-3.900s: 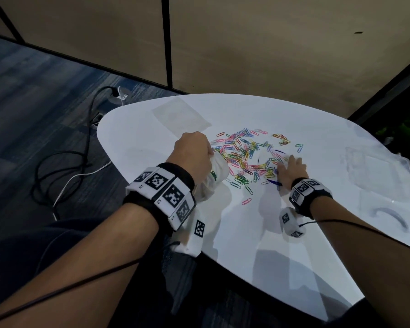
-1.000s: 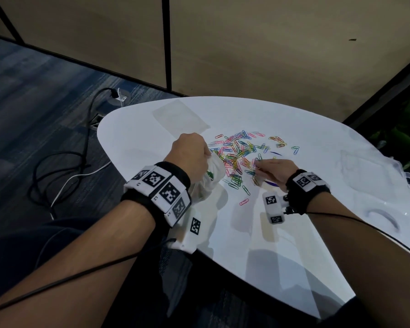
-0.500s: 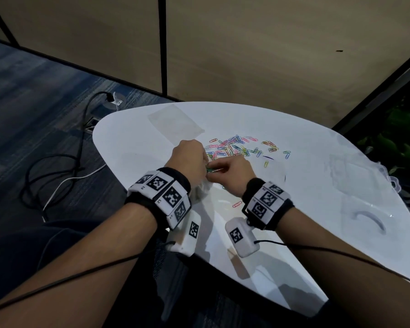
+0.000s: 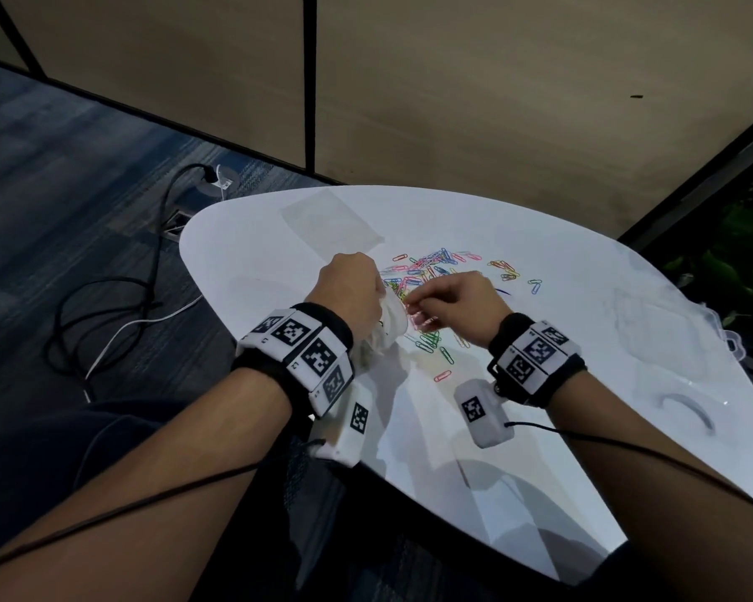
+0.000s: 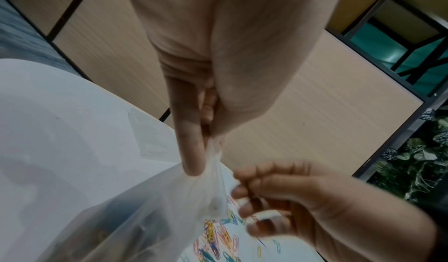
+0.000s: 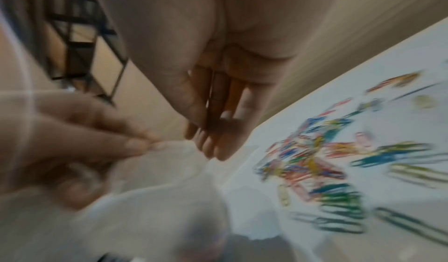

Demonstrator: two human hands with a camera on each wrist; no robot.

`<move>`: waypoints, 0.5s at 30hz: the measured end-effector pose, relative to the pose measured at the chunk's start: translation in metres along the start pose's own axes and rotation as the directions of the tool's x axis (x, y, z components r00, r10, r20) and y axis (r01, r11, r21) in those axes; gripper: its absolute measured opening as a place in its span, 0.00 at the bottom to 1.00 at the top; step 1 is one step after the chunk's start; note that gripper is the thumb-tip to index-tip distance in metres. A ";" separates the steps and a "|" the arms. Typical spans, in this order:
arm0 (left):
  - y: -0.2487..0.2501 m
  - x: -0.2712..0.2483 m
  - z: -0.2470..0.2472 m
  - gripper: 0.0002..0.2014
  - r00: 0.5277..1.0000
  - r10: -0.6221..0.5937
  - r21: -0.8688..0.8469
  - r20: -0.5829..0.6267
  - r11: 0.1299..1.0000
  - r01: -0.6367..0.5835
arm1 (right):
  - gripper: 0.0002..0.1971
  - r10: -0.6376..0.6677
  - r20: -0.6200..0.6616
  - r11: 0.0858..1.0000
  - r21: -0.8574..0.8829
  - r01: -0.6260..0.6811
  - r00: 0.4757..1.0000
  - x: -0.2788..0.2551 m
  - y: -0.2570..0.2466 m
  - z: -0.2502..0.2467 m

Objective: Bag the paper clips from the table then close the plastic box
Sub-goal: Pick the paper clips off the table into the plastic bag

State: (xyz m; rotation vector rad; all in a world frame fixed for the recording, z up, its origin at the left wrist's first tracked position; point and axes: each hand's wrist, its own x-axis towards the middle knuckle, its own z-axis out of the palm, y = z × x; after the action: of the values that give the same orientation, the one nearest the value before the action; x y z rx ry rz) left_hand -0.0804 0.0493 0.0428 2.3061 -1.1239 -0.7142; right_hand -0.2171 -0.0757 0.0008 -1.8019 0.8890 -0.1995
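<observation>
Left hand (image 4: 351,293) pinches bag (image 5: 155,208) rim, mouth facing right. Right hand (image 4: 457,306) just right of mouth, fingers (image 5: 244,211) curled, pinching a clip or two. Clips (image 4: 435,271) heaped beyond hands, some nearer. Box (image 4: 653,323) far right, open.

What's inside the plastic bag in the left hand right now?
Through the translucent plastic bag, pinched at its top by the left hand, only dim, dark, blurry shapes show low down. Whether they are paper clips, and how many, cannot be told.
</observation>
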 end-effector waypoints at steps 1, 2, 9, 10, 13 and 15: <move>-0.001 -0.001 -0.001 0.13 1.000 -0.006 -0.008 0.006 1.000 0.006 | 0.09 0.071 -0.067 0.996 -0.051 -0.074 0.995 0.001 0.010 -0.009; -0.003 -0.002 -0.002 0.13 1.000 -0.010 -0.015 0.007 1.000 0.010 | 0.12 0.167 -0.100 0.973 -0.143 -0.181 0.981 0.002 0.022 -0.017; -0.019 -0.001 -0.010 0.13 0.999 -0.025 -0.054 -0.028 0.998 0.023 | 0.59 0.433 -0.173 0.700 -0.553 -0.451 0.885 0.008 0.073 -0.001; -0.021 -0.001 -0.010 0.13 0.999 -0.030 -0.063 -0.030 0.998 0.028 | 0.57 0.389 -0.206 0.726 -0.532 -0.436 0.898 0.016 0.077 0.005; -0.027 0.000 -0.013 0.12 0.999 -0.036 -0.088 -0.033 0.996 0.033 | 0.45 0.271 -0.285 0.803 -0.459 -0.379 0.919 0.039 0.080 0.019; -0.029 0.002 -0.013 0.12 0.999 -0.035 -0.096 -0.034 0.995 0.031 | 0.36 0.183 -0.318 0.803 -0.497 -0.327 0.931 0.050 0.080 0.024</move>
State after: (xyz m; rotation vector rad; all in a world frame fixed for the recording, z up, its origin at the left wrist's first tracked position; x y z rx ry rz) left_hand -0.0551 0.0663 0.0342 2.2528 -1.0157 -0.7202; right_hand -0.2070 -0.1034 -0.0922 -2.1777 1.4829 0.0056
